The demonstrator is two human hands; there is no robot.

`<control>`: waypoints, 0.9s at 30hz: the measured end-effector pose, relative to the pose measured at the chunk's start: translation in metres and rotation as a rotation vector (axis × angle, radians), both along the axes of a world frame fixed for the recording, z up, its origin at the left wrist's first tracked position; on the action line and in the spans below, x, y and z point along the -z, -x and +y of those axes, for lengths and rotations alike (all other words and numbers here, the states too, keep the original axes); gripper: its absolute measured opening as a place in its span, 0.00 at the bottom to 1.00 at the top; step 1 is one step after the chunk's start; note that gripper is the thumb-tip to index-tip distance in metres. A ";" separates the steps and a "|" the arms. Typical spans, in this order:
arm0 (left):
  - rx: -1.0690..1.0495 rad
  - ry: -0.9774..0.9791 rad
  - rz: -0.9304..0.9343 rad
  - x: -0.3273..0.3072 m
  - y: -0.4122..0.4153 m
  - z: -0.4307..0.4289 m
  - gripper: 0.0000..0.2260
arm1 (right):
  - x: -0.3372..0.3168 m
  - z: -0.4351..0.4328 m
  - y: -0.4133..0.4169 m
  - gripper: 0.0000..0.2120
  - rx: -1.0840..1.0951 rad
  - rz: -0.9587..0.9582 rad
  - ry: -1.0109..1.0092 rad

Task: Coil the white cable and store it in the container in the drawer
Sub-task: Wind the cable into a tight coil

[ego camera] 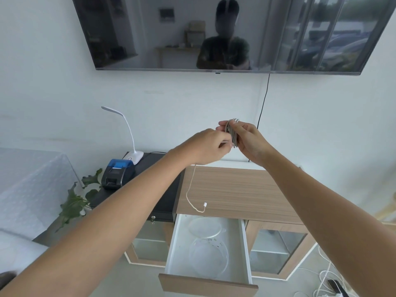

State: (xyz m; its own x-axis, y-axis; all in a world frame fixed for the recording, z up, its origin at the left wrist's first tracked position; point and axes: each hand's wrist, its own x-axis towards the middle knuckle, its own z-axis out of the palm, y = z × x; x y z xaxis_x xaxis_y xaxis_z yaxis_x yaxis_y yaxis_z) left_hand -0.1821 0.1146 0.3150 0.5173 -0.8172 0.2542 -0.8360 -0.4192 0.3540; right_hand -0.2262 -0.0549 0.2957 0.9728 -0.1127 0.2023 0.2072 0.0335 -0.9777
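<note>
The white cable is wound in several loops around the fingers of my right hand, held up in front of the wall. My left hand pinches the strand right beside the coil. A loose tail hangs from my left hand and its white plug dangles above the wooden cabinet top. Below, the white drawer stands pulled out. Inside it lie a clear round container and, behind it, a clear round lid.
A wall-mounted TV hangs above, with a black cord running down the wall. Left of the cabinet a black box carries a blue receipt printer and a white desk lamp. A plant stands lower left; white cables lie on the floor at the lower right.
</note>
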 end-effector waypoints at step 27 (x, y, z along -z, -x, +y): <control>-0.109 0.378 0.428 0.020 -0.031 -0.009 0.14 | -0.014 0.020 0.006 0.13 -0.270 -0.004 -0.303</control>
